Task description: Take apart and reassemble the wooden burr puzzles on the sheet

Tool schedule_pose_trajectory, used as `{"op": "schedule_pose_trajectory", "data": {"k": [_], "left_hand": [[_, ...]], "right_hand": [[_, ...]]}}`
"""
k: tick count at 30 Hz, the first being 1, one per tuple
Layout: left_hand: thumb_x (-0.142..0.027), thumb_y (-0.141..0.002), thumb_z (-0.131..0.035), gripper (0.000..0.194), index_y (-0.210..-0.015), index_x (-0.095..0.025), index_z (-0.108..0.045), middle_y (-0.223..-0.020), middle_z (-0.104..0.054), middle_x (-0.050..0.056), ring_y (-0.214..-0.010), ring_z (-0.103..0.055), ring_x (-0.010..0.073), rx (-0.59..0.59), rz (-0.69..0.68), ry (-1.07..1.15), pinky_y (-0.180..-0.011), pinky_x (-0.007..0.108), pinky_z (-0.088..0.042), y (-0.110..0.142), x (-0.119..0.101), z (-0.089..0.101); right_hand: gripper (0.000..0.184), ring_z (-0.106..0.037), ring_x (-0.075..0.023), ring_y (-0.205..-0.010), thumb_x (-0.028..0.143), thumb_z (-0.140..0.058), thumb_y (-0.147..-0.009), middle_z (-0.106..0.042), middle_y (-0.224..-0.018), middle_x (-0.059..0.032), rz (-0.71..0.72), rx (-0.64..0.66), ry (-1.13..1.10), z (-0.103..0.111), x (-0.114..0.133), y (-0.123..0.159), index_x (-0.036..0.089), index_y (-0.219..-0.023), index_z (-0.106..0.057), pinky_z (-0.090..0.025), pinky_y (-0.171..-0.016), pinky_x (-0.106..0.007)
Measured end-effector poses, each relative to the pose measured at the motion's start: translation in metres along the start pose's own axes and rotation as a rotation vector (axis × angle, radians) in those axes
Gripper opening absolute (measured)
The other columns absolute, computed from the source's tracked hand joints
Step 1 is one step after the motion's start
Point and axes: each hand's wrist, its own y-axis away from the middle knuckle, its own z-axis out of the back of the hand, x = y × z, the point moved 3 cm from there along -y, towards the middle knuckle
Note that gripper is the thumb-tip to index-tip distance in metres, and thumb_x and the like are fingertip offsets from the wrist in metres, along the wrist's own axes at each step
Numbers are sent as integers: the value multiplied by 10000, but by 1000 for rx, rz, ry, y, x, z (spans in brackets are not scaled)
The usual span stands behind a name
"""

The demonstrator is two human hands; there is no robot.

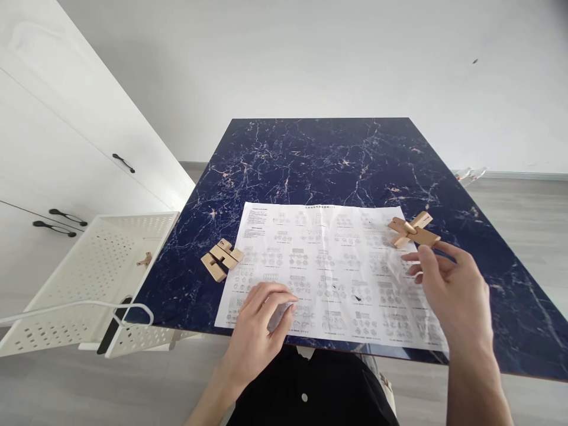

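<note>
A cross-shaped wooden interlocking puzzle point(415, 229) is at the right, over the top right corner of a printed instruction sheet point(328, 236). My right hand point(455, 290) has thumb and index finger at the puzzle's near corner; its other fingers extend below it. My left hand point(261, 313) rests on the sheet's lower left part, fingers loosely curved, with nothing visible in it. Up and to its left, several notched wooden pieces point(220, 259) lie at the sheet's left edge, one marked with a 3.
The sheet lies on a dark blue marbled table point(310, 160). A white perforated basket point(66, 290) stands to the left, with a small wooden piece point(145, 259) in it. White cabinet doors point(84, 148) rise behind the basket, and a white wall lies beyond the table.
</note>
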Motion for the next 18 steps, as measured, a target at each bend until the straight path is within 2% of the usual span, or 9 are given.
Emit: {"op": "schedule_pose_trajectory", "data": {"k": [2, 3, 6, 9, 15, 18], "left_hand": [[-159, -1079, -619, 134, -1148, -252, -686, -1109, -742, 27, -1042, -724, 198, 1, -5, -14, -945, 357, -620, 0, -1, -1], [-157, -1077, -621, 134, -1145, -252, -686, -1104, -745, 26, -1037, -726, 199, 4, -8, -22, -948, 364, -618, 0, -1, -2], [-156, -1074, -623, 126, -1135, -249, -682, -1090, -755, 25, -1016, -731, 204, 6, -23, -45, -929, 375, -615, -1, -2, -3], [-161, -1079, -618, 113, -1117, -249, -678, -1066, -763, 25, -985, -738, 206, 0, -39, -61, -911, 384, -616, -2, -4, -4], [-147, -1085, -612, 139, -1156, -257, -660, -1072, -741, 32, -1029, -715, 207, -10, -48, -43, -908, 353, -620, 0, -3, 3], [-162, -1076, -629, 175, -1215, -266, -644, -1120, -712, 54, -1091, -686, 238, -129, -80, -197, -951, 394, -608, -1, 6, 18]], "right_hand": [[557, -793, -302, -735, 672, -632, -954, -840, -844, -62, -40, 21, 15, 0, 4, 18, 223, -1283, -649, -598, -793, -448], [553, -791, -298, -719, 678, -653, -941, -836, -842, -71, -39, 52, -31, -2, 7, 28, 219, -1250, -652, -601, -743, -423], [485, -738, -242, -683, 658, -634, -991, -818, -890, -84, 60, 198, -211, -12, 16, 57, 226, -1208, -671, -580, -634, -342], [395, -687, -213, -652, 616, -583, -1048, -775, -822, -63, 161, 313, -227, -22, 22, 75, 243, -1074, -709, -549, -604, -310], [360, -687, -215, -690, 569, -558, -1078, -765, -841, -51, 221, 350, -159, -25, 24, 80, 256, -1007, -721, -524, -612, -302], [371, -659, -210, -659, 582, -558, -1071, -762, -828, -49, 219, 350, -168, -24, 24, 80, 256, -1000, -718, -523, -600, -301]]}}
